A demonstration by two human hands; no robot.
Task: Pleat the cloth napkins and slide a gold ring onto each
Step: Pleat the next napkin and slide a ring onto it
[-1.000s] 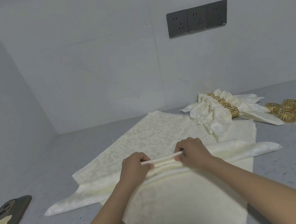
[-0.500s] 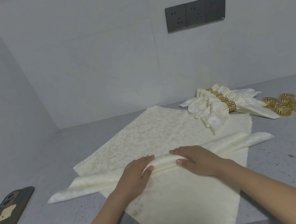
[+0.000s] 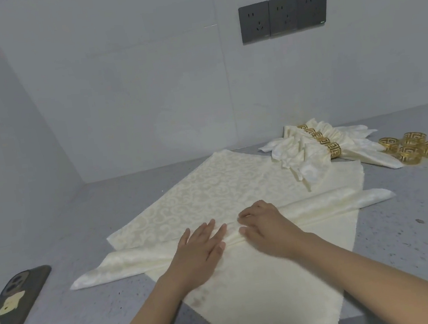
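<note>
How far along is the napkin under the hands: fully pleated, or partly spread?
Partly spread. The napkin has a pleated band across its middle under the left hand and right hand; flat cloth lies beyond and nearer.
</note>
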